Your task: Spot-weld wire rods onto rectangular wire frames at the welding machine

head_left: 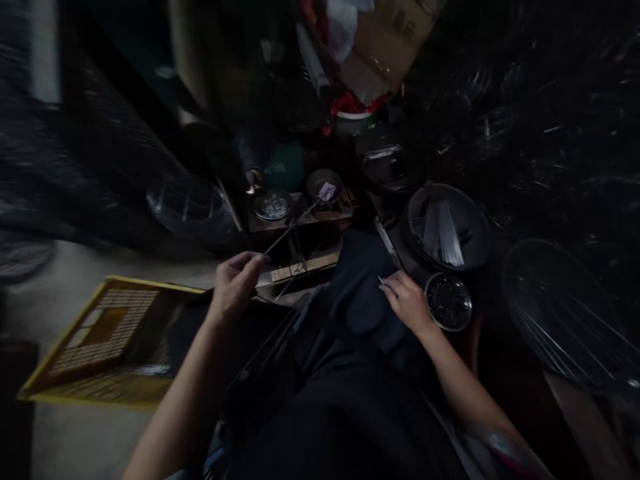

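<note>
Thumb and fingers of my left hand (236,285) pinch one end of a thin straight rod (294,225). The rod slants up and to the right, its far end near a bowl with a crumpled pale cloth or paper (327,191). My right hand (407,300) is held above my dark-clothed lap, fingertips pressed together. A tiny light tip shows at those fingers, too small to name. Close beside this hand stands a round metal bowl (449,301) of small dark shiny pieces. The picture is dim and partly blurred.
Behind the metal bowl, a black basin (483,230) holds a bundle of thin rods (443,233). A dish of small shiny pieces (274,207) sits on the low bench ahead. To the left lies a yellow crate (107,393). A cardboard box (393,47) stands at the back.
</note>
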Tool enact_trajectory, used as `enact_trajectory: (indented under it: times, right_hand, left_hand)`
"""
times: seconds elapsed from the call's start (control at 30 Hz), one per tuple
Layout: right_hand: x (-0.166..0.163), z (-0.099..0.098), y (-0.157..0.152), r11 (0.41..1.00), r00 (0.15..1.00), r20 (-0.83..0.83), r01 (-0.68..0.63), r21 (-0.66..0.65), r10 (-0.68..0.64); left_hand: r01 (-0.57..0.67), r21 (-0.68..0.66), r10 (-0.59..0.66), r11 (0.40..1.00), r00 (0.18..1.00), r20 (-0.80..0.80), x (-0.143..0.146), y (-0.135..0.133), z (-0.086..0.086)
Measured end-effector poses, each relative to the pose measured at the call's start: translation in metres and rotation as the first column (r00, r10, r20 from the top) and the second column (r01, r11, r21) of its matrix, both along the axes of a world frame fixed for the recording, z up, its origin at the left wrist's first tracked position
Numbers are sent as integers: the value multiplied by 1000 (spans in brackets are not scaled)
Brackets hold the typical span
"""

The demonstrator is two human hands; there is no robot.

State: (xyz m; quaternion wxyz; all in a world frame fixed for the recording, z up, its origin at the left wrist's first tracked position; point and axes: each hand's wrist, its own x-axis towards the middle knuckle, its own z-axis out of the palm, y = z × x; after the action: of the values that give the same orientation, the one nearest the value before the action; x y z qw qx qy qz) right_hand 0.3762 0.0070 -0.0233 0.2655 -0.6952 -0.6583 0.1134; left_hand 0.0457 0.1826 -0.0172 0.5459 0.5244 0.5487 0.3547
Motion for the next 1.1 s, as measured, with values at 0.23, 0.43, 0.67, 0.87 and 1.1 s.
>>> enact_trajectory:
  times: [0.23,0.43,0.67,0.87,1.1]
  right_hand:
    - [15,4,21,1000,999,-29,16,-10,-16]
    - [28,15,20,984,994,90,76,-164,-61]
    - [-23,21,85,980,918,-366,98,-170,-156]
    - [-118,-2,179,976,527,-837,-58,-211,-150]
    - [-166,19,209,958,321,-934,-180,-224,-159]
  left_hand:
    - [243,336,-99,910,914,-393,-10,22,14]
    - [504,281,-65,817,564,-823,5,59,17]
    - [420,408,24,811,672,-740,3,39,2]
    - [103,644,216,758,892,-397,-12,-12,6]
    - [10,636,254,772,912,-322,-26,-27,13]
